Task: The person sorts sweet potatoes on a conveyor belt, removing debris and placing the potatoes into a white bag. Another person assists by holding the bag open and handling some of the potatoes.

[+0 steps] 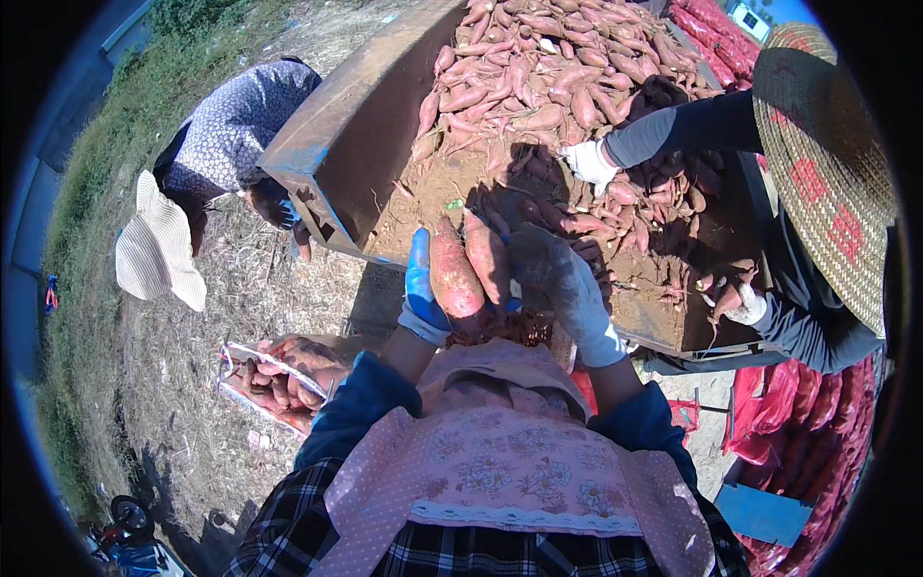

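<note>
My left hand [424, 292], in a blue-coated white glove, grips a large sweet potato [456, 270] from its left side. A second, slimmer sweet potato [488, 256] stands beside it, tips pointing away from me. My right hand [566, 288], in a soiled white glove, closes around the right side of this second one; its fingers are in shade and partly hidden. Both roots are held above the near edge of a metal truck bed [407, 209] that carries a big heap of sweet potatoes [548, 79].
At right, a co-worker in a woven straw hat [822, 173] reaches one gloved hand [591, 164] into the heap and holds small roots in the other [735, 301]. Another person bends at left in a pale sun hat [155, 249]. A filled bag [281, 379] and red mesh sacks [800, 404] stand nearby.
</note>
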A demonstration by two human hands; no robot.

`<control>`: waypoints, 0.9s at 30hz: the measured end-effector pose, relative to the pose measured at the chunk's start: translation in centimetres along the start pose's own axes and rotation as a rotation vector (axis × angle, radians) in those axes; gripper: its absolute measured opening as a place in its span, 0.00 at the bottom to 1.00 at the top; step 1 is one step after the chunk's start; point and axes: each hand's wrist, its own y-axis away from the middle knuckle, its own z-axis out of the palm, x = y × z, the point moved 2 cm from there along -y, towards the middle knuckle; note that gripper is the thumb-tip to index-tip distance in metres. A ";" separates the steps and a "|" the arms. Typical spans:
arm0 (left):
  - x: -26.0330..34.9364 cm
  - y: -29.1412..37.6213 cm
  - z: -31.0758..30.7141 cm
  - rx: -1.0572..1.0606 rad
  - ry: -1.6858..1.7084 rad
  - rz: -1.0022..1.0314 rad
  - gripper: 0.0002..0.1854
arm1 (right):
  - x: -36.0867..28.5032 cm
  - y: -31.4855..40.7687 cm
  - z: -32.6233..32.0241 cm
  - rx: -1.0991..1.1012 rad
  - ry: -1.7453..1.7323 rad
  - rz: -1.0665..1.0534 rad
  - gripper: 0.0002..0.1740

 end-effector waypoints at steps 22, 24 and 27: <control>21.2 44.0 -16.0 0.842 -0.470 0.941 0.28 | 19.0 10.1 -12.3 0.132 0.469 0.873 0.22; 20.9 39.2 -19.8 1.221 -0.951 0.694 0.31 | 18.8 10.0 -11.9 0.002 0.528 0.841 0.23; 20.2 30.6 -16.9 1.636 -1.568 0.246 0.35 | 14.3 10.3 -7.2 -0.306 0.907 0.590 0.24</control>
